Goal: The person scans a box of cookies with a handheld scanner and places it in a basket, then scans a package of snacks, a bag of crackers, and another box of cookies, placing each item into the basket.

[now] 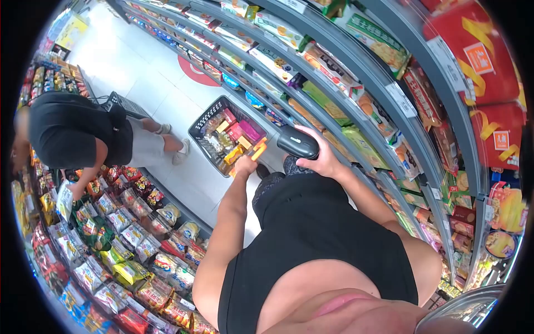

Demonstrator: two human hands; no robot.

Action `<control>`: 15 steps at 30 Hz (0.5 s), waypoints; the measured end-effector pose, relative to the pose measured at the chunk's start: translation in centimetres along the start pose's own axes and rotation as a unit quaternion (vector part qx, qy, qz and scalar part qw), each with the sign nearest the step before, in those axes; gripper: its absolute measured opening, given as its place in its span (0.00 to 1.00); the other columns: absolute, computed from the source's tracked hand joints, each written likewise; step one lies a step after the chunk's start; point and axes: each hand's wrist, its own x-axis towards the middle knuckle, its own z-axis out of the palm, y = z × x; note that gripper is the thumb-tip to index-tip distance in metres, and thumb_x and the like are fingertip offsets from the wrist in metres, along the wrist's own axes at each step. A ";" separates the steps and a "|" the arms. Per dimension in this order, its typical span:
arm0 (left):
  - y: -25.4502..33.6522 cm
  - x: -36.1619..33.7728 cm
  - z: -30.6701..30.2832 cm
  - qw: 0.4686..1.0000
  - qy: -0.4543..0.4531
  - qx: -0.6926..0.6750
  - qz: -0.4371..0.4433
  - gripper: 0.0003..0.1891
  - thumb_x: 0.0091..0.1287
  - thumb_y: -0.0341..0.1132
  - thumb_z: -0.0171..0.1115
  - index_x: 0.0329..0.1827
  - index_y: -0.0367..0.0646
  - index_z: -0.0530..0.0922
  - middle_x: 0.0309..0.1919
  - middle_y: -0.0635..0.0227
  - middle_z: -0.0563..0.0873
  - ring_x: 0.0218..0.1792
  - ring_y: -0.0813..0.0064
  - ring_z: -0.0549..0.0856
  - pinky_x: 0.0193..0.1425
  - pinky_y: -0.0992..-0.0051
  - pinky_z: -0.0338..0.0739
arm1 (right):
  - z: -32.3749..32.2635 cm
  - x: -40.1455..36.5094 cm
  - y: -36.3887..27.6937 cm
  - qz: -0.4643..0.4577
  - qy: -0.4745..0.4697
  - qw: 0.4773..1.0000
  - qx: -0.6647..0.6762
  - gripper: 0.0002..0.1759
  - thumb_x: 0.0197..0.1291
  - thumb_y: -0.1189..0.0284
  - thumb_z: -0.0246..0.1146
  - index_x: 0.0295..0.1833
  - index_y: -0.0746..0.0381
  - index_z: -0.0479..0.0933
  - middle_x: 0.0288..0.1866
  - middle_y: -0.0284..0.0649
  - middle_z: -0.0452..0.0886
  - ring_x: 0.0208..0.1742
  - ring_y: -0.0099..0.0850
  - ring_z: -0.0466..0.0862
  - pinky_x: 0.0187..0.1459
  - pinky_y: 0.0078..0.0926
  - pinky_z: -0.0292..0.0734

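Observation:
My left hand [245, 166] is closed around the orange handle [259, 149] of a dark shopping basket [196, 131]. Several packaged goods lie in the basket, among them a magenta box [251, 131] and a yellow packet [234, 155]. In my right hand [325, 158] is a glossy black oval case [298, 143], gripped from its right side with fingers and thumb around it. What the case contains cannot be seen.
Shelves of packaged snacks [328, 103] rise along my right, with red gift boxes [473, 55] at the upper right. Bagged snacks [133, 234] fill the display on my left. Another person [72, 131] leans there, a hand on a white packet [65, 200]. White tiled floor [144, 72] runs ahead.

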 end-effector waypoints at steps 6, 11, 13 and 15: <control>-2.4 5.5 -6.0 0.999 0.027 0.022 0.002 0.22 0.61 0.45 0.64 0.49 0.38 0.91 0.51 0.45 0.92 0.55 0.49 0.91 0.64 0.56 0.84 | 1.1 6.1 0.6 0.037 0.003 0.999 0.025 0.56 0.54 0.54 0.84 0.80 0.68 0.65 0.78 0.49 0.73 0.78 0.38 0.73 0.79 0.36 0.63; -5.5 11.5 -12.5 1.000 0.002 0.023 -0.012 0.24 0.61 0.45 0.66 0.52 0.34 0.88 0.52 0.44 0.91 0.57 0.49 0.90 0.63 0.57 0.85 | 0.7 15.8 3.2 -0.002 -0.013 0.999 0.031 0.54 0.55 0.60 0.84 0.81 0.67 0.64 0.76 0.48 0.74 0.77 0.34 0.74 0.79 0.33 0.65; -4.2 11.5 -16.3 0.999 -0.012 0.022 -0.048 0.25 0.61 0.46 0.66 0.53 0.33 0.87 0.52 0.43 0.91 0.57 0.49 0.90 0.64 0.57 0.84 | 0.5 19.7 3.5 -0.006 -0.020 0.999 0.048 0.53 0.55 0.61 0.84 0.81 0.67 0.65 0.76 0.48 0.75 0.77 0.34 0.74 0.79 0.33 0.65; -5.2 13.7 -17.5 0.998 0.005 0.026 -0.055 0.26 0.61 0.46 0.66 0.53 0.34 0.88 0.52 0.44 0.91 0.58 0.49 0.90 0.65 0.56 0.84 | 0.8 23.7 3.9 -0.015 -0.015 0.998 0.056 0.52 0.55 0.62 0.84 0.80 0.67 0.65 0.75 0.47 0.75 0.77 0.33 0.74 0.79 0.33 0.65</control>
